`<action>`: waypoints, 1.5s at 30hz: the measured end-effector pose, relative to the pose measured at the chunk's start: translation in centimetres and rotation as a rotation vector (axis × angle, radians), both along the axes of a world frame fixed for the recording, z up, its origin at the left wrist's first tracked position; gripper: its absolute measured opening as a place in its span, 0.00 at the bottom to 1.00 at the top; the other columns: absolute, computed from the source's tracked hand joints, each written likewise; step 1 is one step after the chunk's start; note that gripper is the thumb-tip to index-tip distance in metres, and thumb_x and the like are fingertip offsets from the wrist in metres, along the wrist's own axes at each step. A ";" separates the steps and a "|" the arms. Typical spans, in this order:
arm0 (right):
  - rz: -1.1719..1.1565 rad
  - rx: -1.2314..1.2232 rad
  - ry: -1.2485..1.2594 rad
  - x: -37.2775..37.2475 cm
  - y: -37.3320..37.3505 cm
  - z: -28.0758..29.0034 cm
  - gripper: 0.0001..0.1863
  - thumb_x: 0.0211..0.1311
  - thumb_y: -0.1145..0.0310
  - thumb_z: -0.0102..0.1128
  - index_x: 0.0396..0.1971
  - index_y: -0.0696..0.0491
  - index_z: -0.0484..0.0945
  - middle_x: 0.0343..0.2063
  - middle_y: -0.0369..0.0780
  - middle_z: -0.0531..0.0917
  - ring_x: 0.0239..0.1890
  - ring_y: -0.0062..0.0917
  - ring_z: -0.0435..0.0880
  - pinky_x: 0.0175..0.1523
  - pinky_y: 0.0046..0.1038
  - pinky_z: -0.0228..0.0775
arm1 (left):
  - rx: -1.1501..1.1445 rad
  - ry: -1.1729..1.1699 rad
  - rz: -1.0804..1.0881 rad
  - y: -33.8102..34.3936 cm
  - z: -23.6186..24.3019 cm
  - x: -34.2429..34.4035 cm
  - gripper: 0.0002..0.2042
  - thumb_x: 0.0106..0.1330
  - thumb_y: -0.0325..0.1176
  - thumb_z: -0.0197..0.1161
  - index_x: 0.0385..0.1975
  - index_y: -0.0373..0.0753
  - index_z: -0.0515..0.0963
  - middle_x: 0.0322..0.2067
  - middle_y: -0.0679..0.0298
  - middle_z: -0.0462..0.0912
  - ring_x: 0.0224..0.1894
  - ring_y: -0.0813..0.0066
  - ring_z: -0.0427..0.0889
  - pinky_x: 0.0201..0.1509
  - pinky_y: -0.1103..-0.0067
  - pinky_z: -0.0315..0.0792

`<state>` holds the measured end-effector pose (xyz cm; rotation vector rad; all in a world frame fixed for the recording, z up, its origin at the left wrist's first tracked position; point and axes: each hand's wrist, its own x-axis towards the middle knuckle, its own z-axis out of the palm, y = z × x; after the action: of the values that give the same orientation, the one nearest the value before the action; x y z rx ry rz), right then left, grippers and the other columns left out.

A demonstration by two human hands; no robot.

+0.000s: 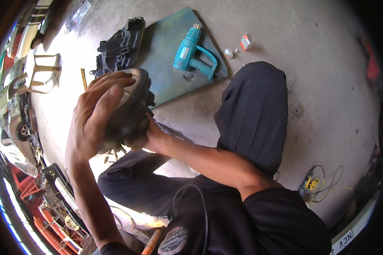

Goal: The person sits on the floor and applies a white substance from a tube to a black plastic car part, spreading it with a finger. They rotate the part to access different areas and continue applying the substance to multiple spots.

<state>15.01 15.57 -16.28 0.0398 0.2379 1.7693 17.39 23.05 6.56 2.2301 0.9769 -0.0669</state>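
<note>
Both hands hold a vehicle headlight (pixel 125 112), a dark housing with a rounded lens, tilted up in front of my left knee. My left hand (pixel 98 104) spreads over its top and left side, with the fingers curled across the lens. From below and the right, my right hand (pixel 152 135) grips the housing; most of its fingers are hidden behind it. Just beyond the headlight, a black plastic headlight housing (pixel 122 46) lies partly on a flat blue-green board (pixel 157 51). A teal heat gun (pixel 188 54) rests on that board, nozzle pointing away from me.
Right of the board are a small white round container (pixel 228 53) and an orange-and-white box (pixel 246 42). A yellow-and-black corded item (pixel 312 183) lies on the concrete floor at right. A plastic chair (pixel 46 68), a parked car (pixel 17 123) and red metal equipment (pixel 27 187) stand at left.
</note>
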 end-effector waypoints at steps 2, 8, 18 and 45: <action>-0.078 0.080 0.001 -1.1 1.8 -2.8 0.31 0.83 0.45 0.38 0.73 0.50 0.64 0.67 0.40 0.76 0.65 0.31 0.80 0.68 0.39 0.79 | 0.095 0.008 -0.056 -0.9 -0.7 0.0 0.32 0.71 0.58 0.53 0.54 0.31 0.84 0.61 0.46 0.82 0.68 0.48 0.75 0.75 0.62 0.61; 0.075 -0.022 -0.005 -0.2 -0.2 0.3 0.34 0.84 0.41 0.35 0.73 0.52 0.65 0.66 0.44 0.78 0.66 0.31 0.81 0.69 0.40 0.78 | 0.211 -0.047 -0.046 -2.7 1.5 -2.6 0.38 0.74 0.67 0.48 0.55 0.33 0.85 0.61 0.46 0.82 0.71 0.48 0.72 0.76 0.55 0.60; 0.222 -0.047 -0.311 2.8 -2.1 -3.0 0.30 0.82 0.43 0.41 0.64 0.52 0.74 0.54 0.41 0.86 0.49 0.31 0.90 0.50 0.39 0.89 | 0.429 -0.430 0.883 0.4 -4.3 -21.8 0.24 0.82 0.46 0.55 0.64 0.33 0.79 0.61 0.53 0.83 0.62 0.61 0.81 0.66 0.65 0.75; 0.268 -0.097 -0.194 1.4 -6.9 -2.1 0.30 0.78 0.39 0.47 0.61 0.48 0.78 0.53 0.39 0.86 0.52 0.30 0.87 0.59 0.46 0.81 | 0.073 -0.158 0.352 6.5 -2.9 -16.3 0.35 0.84 0.60 0.31 0.78 0.41 0.64 0.77 0.58 0.65 0.80 0.59 0.60 0.82 0.57 0.53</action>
<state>16.43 8.70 -18.35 -0.2422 0.1945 2.0101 1.05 29.55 3.69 2.0576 1.2819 0.3026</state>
